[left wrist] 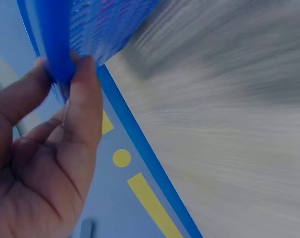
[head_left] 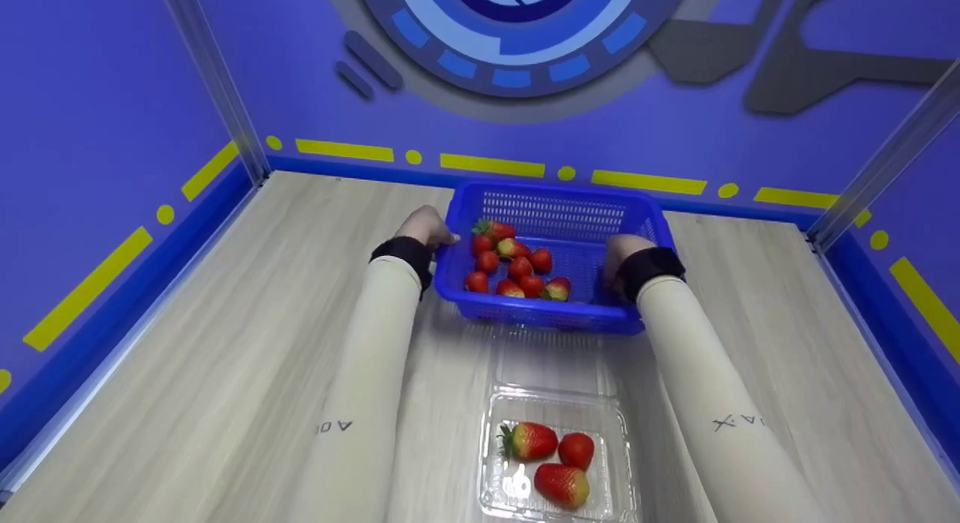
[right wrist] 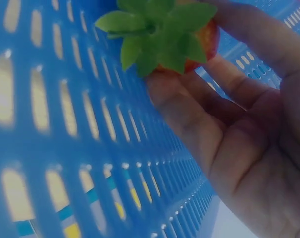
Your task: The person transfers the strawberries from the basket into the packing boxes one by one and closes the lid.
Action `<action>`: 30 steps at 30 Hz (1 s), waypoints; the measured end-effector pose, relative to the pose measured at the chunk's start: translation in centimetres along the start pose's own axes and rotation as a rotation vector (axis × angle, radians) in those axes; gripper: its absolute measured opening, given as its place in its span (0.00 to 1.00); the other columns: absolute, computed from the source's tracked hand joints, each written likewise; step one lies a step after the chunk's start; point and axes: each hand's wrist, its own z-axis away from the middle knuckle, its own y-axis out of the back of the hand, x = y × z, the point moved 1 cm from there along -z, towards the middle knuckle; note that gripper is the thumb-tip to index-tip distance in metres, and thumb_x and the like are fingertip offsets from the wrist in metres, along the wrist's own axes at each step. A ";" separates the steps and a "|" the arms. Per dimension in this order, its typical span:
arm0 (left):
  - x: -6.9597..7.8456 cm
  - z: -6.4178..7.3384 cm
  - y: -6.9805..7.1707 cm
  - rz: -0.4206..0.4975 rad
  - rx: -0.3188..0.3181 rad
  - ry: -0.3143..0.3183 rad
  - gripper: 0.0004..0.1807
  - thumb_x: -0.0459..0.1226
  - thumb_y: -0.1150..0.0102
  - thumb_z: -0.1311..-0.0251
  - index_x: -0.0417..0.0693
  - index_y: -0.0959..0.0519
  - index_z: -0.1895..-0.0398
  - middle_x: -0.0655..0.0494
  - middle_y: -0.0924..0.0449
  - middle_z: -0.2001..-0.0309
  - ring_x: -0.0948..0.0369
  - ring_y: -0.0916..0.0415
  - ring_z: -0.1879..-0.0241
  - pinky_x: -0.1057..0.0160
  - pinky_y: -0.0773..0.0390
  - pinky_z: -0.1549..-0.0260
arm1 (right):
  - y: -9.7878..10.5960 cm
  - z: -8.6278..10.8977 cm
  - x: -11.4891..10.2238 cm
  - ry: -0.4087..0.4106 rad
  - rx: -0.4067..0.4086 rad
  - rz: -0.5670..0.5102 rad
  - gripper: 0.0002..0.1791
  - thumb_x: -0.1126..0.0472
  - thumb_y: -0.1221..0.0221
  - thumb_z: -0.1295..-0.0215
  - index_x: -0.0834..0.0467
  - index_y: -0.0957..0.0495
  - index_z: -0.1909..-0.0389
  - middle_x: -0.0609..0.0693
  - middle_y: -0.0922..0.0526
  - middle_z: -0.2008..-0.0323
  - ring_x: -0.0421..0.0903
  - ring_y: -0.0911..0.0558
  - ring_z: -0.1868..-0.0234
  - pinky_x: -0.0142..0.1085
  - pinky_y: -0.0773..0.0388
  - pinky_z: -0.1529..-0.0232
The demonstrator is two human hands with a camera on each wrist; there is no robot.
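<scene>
Pinched between the thumb and fingers of the left hand is the left rim of a blue perforated plastic basket. Farther right, a strawberry is held in the fingers of the right hand, inside the basket by its right wall; in the head view this fruit is hidden by the hand.

On the left side of the basket floor, about ten loose strawberries are gathered, some red all over, some pale at one end. Nearer in the scene, a clear plastic clamshell box is set with its lid laid back toward the basket. Three strawberries are contained in it: a leafy one at left, a large one on the near side and a small round one at right.

Both containers are seen over a pale wood-grain table. It is enclosed by blue walls marked with yellow dashes and dots; the far wall is decorated with a round emblem, and metal posts are fitted at the corners.

The basket's long axis is laid roughly left to right. In the box, the leafy cap of the left strawberry is pointed left, and the near one is slanted, its pale end turned near and right. By the held strawberry, its green cap is presented to the right wrist camera; its tip is hidden.
</scene>
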 end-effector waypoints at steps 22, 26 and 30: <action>-0.3 0.9 1.6 -0.073 0.099 -0.232 0.29 0.41 0.49 0.28 0.28 0.30 0.31 0.34 0.27 0.31 0.43 0.28 0.30 0.49 0.27 0.29 | 2.1 -3.8 -1.0 0.141 0.082 -0.115 0.17 0.75 0.43 0.54 0.68 0.20 0.58 0.57 0.21 0.69 0.46 0.23 0.72 0.30 0.26 0.75; 0.0 1.4 2.0 -0.064 0.112 -0.261 0.28 0.40 0.49 0.28 0.29 0.29 0.32 0.35 0.26 0.31 0.44 0.28 0.30 0.50 0.27 0.30 | 2.9 -3.2 -2.1 0.194 0.106 -0.158 0.29 0.75 0.44 0.52 0.71 0.23 0.43 0.65 0.18 0.60 0.43 0.20 0.77 0.30 0.22 0.76; 0.6 2.4 2.3 -0.040 0.115 -0.318 0.27 0.40 0.49 0.27 0.30 0.29 0.31 0.36 0.26 0.31 0.44 0.27 0.31 0.50 0.26 0.30 | 4.0 -2.2 -3.0 0.270 0.141 -0.157 0.33 0.73 0.43 0.49 0.70 0.26 0.36 0.71 0.18 0.53 0.45 0.21 0.74 0.31 0.22 0.72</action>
